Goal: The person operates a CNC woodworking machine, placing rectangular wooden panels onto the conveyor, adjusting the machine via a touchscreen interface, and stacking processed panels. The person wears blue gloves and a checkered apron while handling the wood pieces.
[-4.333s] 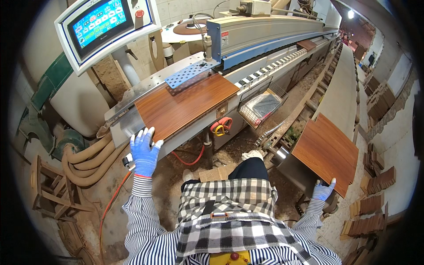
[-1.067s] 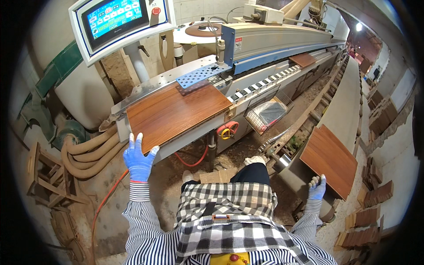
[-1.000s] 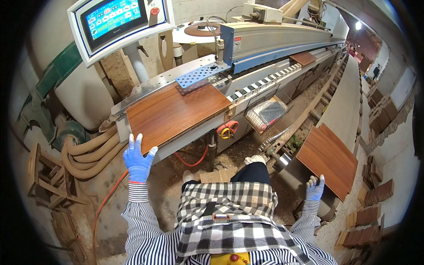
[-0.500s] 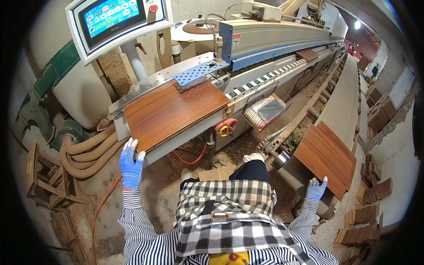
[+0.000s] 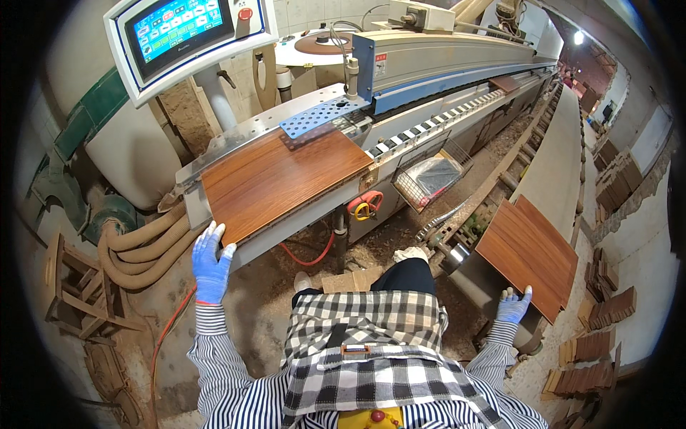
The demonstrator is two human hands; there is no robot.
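A reddish-brown wood-grain board (image 5: 286,179) lies on the infeed table of a long machine, its far edge under a blue perforated plate (image 5: 321,118). My left hand (image 5: 211,264), in a blue glove with white fingertips, rests against the board's near left corner, fingers stretched and thumb apart. At the right, two similar boards (image 5: 525,257) lie overlapped on the end of a conveyor belt. My right hand (image 5: 512,306), gloved the same way, is at their near lower edge with fingers spread; whether the fingertips touch cannot be made out.
A control screen (image 5: 182,32) stands at the upper left. Beyond the table runs a black-and-white feed track (image 5: 436,126) carrying another brown board (image 5: 506,84). A wire basket (image 5: 434,175) and orange-handled scissors (image 5: 366,205) hang on the machine's side. Stacked panels (image 5: 607,309) line the right wall.
The brown board on the feed track has moved farther away along the machine. My hands and the near boards have hardly shifted.
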